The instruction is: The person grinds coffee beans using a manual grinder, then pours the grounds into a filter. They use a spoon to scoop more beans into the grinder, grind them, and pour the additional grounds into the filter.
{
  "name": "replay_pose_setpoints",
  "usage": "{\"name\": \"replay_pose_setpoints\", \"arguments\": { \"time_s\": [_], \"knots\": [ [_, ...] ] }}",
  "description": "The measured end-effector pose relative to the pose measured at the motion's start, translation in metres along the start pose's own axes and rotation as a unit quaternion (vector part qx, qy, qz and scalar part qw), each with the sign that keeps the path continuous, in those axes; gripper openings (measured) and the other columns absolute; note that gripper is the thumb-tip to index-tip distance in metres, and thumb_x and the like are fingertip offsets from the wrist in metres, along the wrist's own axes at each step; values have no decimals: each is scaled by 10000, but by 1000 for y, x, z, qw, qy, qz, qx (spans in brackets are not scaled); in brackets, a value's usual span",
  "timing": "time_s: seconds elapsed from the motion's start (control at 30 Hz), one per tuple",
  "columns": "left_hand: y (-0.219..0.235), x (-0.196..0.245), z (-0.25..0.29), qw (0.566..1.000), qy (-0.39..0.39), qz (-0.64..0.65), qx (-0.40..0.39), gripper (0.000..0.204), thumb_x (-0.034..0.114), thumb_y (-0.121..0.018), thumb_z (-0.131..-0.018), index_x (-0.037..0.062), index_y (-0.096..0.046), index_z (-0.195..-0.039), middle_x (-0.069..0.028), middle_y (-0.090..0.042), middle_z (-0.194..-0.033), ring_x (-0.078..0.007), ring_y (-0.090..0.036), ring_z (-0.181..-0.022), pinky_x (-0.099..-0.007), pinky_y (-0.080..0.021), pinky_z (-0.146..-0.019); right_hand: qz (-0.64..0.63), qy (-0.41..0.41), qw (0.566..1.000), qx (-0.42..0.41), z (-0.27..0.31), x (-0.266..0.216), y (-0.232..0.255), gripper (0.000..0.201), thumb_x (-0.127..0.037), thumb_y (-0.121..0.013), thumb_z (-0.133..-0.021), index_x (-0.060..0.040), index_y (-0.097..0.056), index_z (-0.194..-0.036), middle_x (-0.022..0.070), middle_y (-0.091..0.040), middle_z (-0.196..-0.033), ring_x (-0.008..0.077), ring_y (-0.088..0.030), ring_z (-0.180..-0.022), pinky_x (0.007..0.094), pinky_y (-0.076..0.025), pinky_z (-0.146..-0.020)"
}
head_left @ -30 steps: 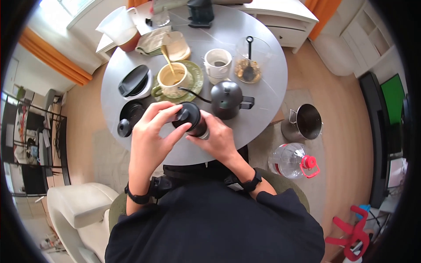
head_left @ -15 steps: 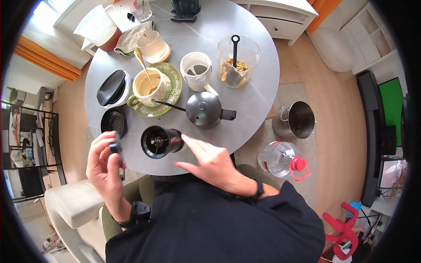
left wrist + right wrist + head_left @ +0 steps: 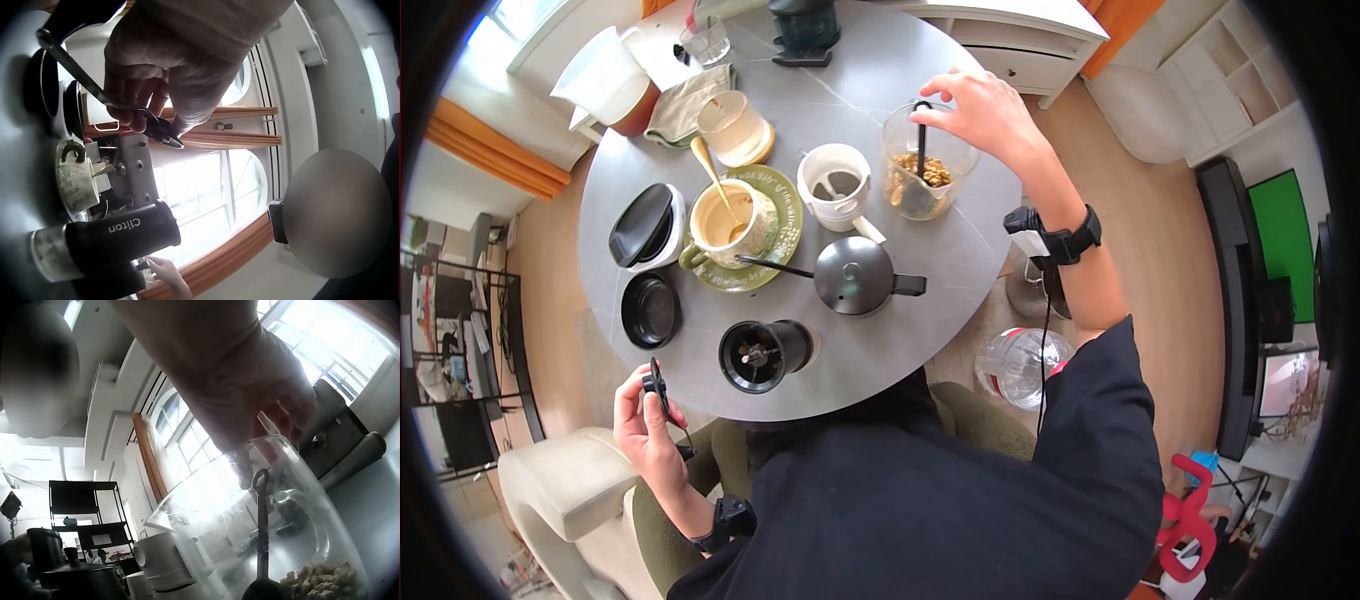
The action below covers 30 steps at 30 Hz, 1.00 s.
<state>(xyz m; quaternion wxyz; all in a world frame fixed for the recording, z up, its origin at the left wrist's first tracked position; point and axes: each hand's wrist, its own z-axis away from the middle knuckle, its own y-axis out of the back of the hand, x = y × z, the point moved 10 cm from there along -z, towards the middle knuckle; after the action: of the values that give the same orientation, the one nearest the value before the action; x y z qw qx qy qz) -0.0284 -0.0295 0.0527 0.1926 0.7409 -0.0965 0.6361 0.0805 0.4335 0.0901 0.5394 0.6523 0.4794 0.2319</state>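
Note:
In the head view my left hand [image 3: 652, 445] pinches a thin black lid [image 3: 657, 388] past the table's near left edge; a metal crank arm [image 3: 78, 72] extends from it in the left wrist view. The black grinder [image 3: 793, 345], lidless, stands on the table, "Cliton" printed on its body [image 3: 128, 230]. My right hand [image 3: 992, 118] is over the clear glass pitcher [image 3: 962, 165], beside the black spoon's [image 3: 921, 145] upper end. In the right wrist view my hand [image 3: 250, 390] has bent fingers at the rim, with the spoon's ring end [image 3: 261, 479] uncovered. Brown pieces [image 3: 322, 581] lie inside.
A black kettle [image 3: 855, 275], a white cup [image 3: 835, 185], and a cream cup [image 3: 750, 220] on a green saucer [image 3: 788, 235] stand mid-table. Black dishes [image 3: 650, 310] are at left. Right of the table are a metal pot [image 3: 1027, 298] and a plastic bottle [image 3: 1025, 368].
The lid came off the grinder in my left hand, which moved left and down. My right hand left the grinder and reached up and right to the glass pitcher.

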Motion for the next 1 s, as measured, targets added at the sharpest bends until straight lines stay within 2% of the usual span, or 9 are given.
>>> {"name": "replay_pose_setpoints", "arguments": {
  "time_s": [0.07, 0.2, 0.3, 0.4, 0.47, 0.63, 0.83, 0.93, 1.0],
  "knots": [
    [5, 0, 1, 1000, 4, -10, 7, 219, 120, -546, -959, -42, -553, -1106, -129, -592, -1172, -74, -507, -587, -198, -435, -518, -20, 3, 999, -51, -6, 1, -10, 327, -394, -703, -778, -112, -733, -941, 78, -668, -926, 248, -634, -904, 367, -494, -789],
    [10, -11, 3, 999, 30, -19, -3, 222, 115, -559, -950, -42, -555, -1107, -119, -585, -1178, -76, -513, -601, -200, -438, -529, -61, -3, 998, -29, -1, 6, -9, 299, -333, -714, -768, -92, -731, -945, 83, -661, -893, 251, -632, -860, 354, -494, -771],
    [6, -16, 1, 999, 37, -15, -10, 217, 88, -553, -945, -45, -554, -1115, -115, -584, -1186, -75, -507, -606, -200, -435, -537, -65, 38, 997, 35, 6, 8, 2, 239, -233, -727, -782, -61, -718, -947, 72, -624, -794, 198, -582, -674, 312, -484, -667],
    [-4, -13, -4, 998, 50, -27, -16, 219, 36, -539, -931, -45, -553, -1134, -107, -581, -1202, -73, -506, -642, -201, -436, -558, -107, 37, 993, 38, 10, 11, 6, 258, -225, -753, -748, -42, -710, -925, 105, -653, -806, 223, -630, -718, 331, -500, -685],
    [-11, -6, -4, 998, 52, -5, -23, 208, 26, -560, -920, -26, -568, -1120, -95, -587, -1184, -60, -524, -690, -197, -448, -572, -94, 26, 994, 40, 12, 17, 7, 274, -231, -769, -739, -26, -697, -906, 104, -636, -725, 195, -604, -643, 309, -487, -624],
    [-15, -3, 1, 998, 65, 13, -23, 188, 36, -592, -906, -22, -580, -1084, -92, -599, -1158, -48, -524, -695, -182, -454, -579, -118, -49, 992, -13, 15, 31, 8, 238, -204, -760, -767, -4, -683, -870, 59, -623, -655, 103, -560, -590, 255, -458, -581],
    [-17, -4, 3, 998, 65, 7, -20, 193, 37, -589, -906, -13, -584, -1093, -89, -603, -1159, -44, -531, -711, -177, -451, -576, -294, 14, 951, -95, 22, 11, 1, 170, -139, -724, -797, 3, -698, -887, 60, -630, -668, 49, -543, -612, 236, -442, -568],
    [-15, -14, 2, 997, 69, -20, -23, 192, 24, -556, -921, -22, -571, -1107, -96, -592, -1180, -54, -524, -687, -187, -449, -576, -193, 83, 973, -95, 23, -21, 14, 174, -154, -698, -808, 6, -692, -876, 93, -626, -691, 132, -539, -589, 280, -443, -573],
    [-14, -10, 2, 999, 24, -39, -19, 240, 105, -532, -957, -35, -562, -1149, -91, -612, -1070, -77, -502, -625, -208, -424, -557, -155, 93, 981, -69, 20, -21, 21, 199, -182, -688, -815, 8, -685, -874, 115, -598, -668, 208, -528, -577, 318, -438, -572]
  ]
}}
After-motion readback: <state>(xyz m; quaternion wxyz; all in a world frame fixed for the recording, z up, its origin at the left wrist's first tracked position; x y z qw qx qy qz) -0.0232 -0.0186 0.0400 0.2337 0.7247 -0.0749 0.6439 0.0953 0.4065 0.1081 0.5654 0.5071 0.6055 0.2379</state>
